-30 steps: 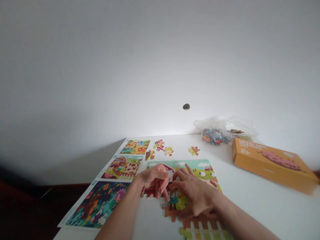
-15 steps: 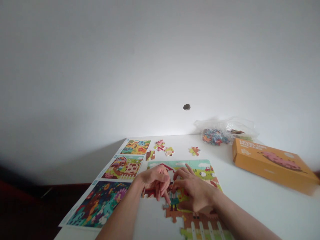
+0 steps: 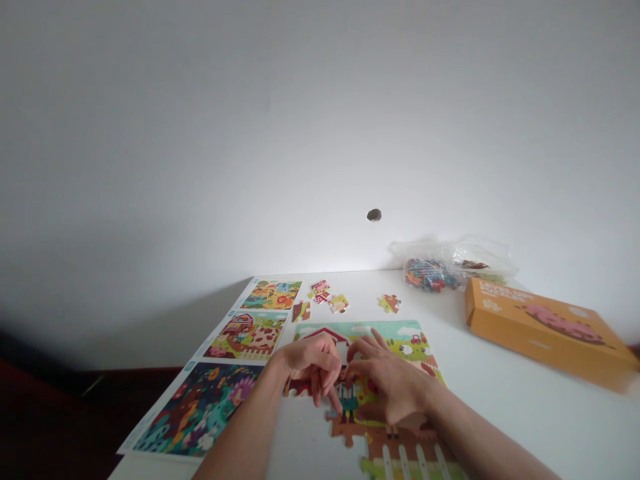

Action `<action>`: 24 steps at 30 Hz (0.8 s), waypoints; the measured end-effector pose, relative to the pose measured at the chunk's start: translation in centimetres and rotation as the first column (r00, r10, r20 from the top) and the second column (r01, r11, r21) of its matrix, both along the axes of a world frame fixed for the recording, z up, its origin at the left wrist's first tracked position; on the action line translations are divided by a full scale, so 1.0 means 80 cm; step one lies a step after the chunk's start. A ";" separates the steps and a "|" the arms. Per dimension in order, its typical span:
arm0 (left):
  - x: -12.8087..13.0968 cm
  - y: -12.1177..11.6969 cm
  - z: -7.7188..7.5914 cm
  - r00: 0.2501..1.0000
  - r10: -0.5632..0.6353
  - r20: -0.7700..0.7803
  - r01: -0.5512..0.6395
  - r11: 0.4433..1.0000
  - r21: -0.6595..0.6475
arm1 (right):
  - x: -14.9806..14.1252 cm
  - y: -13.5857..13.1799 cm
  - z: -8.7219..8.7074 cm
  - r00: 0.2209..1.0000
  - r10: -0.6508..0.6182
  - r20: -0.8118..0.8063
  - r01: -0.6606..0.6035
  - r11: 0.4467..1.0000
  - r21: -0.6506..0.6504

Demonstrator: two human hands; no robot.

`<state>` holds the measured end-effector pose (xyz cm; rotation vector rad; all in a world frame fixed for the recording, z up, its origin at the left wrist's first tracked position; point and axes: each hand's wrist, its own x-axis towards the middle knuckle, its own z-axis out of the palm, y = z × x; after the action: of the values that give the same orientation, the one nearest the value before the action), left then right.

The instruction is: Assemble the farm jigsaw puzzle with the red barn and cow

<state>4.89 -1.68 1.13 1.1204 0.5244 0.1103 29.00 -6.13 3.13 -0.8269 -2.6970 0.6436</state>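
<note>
A partly assembled farm jigsaw puzzle (image 3: 395, 327) lies on the white table under both of my hands. My left hand (image 3: 316, 363) has its fingers bent down, with the fingertips at the puzzle's left part, beside the printed farmer (image 3: 349, 400). Just to its right, my right hand (image 3: 387, 380) rests over the middle of the puzzle, fingers spread and bent. No loose piece shows in either hand. Part of the red barn and the middle of the picture are hidden beneath the hands. The lower left edge of the puzzle shows uneven tabs.
Several loose puzzle pieces (image 3: 339, 304) lie beyond the puzzle, with a single piece (image 3: 389, 303) farther right. A sheet of three printed pictures (image 3: 245, 337) lies at the left. At the right are an orange puzzle box (image 3: 545, 327) and clear plastic bags (image 3: 430, 273) against the wall.
</note>
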 end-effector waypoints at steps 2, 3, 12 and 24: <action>0.000 -0.001 -0.001 1.000 -0.005 -0.021 0.005 1.000 0.007 | 0.000 0.000 0.002 1.000 0.003 0.007 -0.003 1.000 -0.006; 0.000 -0.001 -0.001 1.000 -0.003 -0.026 0.004 1.000 0.011 | -0.001 0.000 0.002 1.000 0.006 0.010 -0.005 1.000 -0.010; 0.015 0.011 0.005 0.682 0.730 0.055 -0.604 0.519 0.605 | 0.000 0.001 -0.001 1.000 0.005 0.003 -0.005 1.000 0.007; -0.013 0.035 -0.015 0.094 0.995 0.039 -0.082 -0.031 0.996 | 0.010 0.014 -0.010 0.993 -0.038 0.110 0.050 0.994 -0.102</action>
<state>3.88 1.10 -0.11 1.8359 2.2575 1.0137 29.79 -4.98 2.30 -0.9713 -2.7516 0.7568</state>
